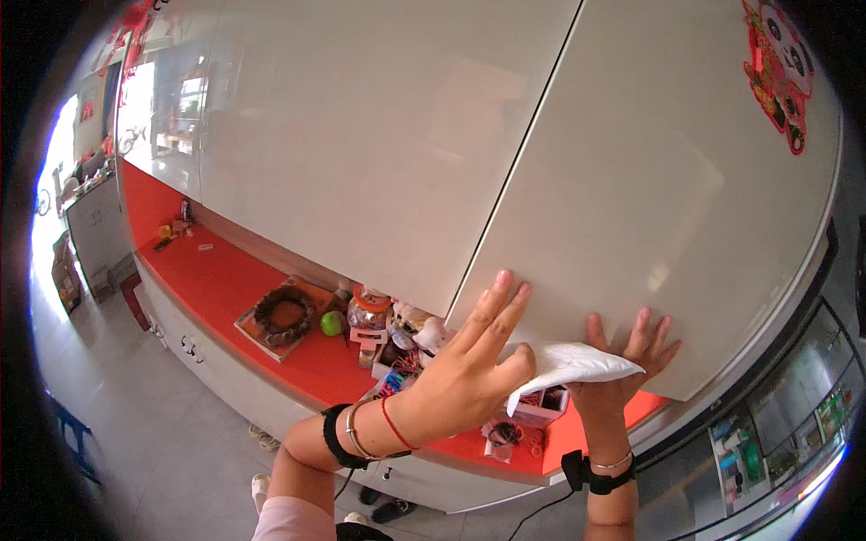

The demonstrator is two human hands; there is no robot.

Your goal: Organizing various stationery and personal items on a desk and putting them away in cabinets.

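My left hand grips a white soft packet, a tissue pack or folded paper by its look, near the thumb. Two of its fingers stretch up against the glossy white cabinet door. Flat on the lower part of the same door, my right hand spreads its fingers; the packet partly covers its palm. A thin dark gap separates this door from the wide white door on the left, and both appear closed.
Below the doors runs an orange-red shelf with a brown furry ring, a green ball, a lidded jar and a white box of small items. A panda sticker decorates the door. Black shoes lie on the floor.
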